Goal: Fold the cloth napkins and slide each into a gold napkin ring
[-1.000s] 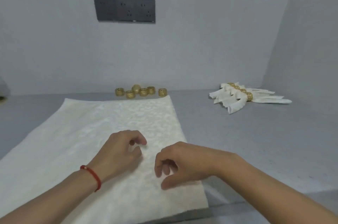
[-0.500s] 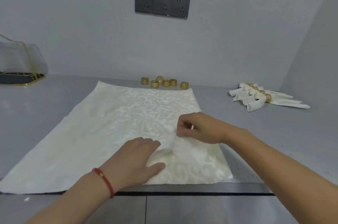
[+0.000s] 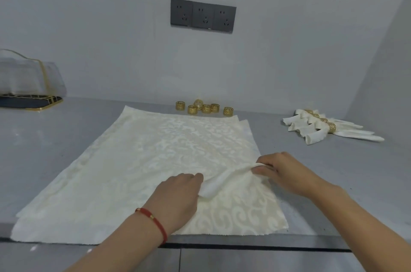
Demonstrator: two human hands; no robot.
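Our right hand pinches and our left hand grips a raised pleat in the top napkin, spread on the counter; the sheet beneath may drag along.

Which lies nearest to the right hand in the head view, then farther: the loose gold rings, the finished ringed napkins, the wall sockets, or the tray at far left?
From the right hand:
1. finished ringed napkins, right, on the counter.
2. loose gold rings, back centre, by the wall.
3. wall sockets, up on the wall.
4. tray, far left.
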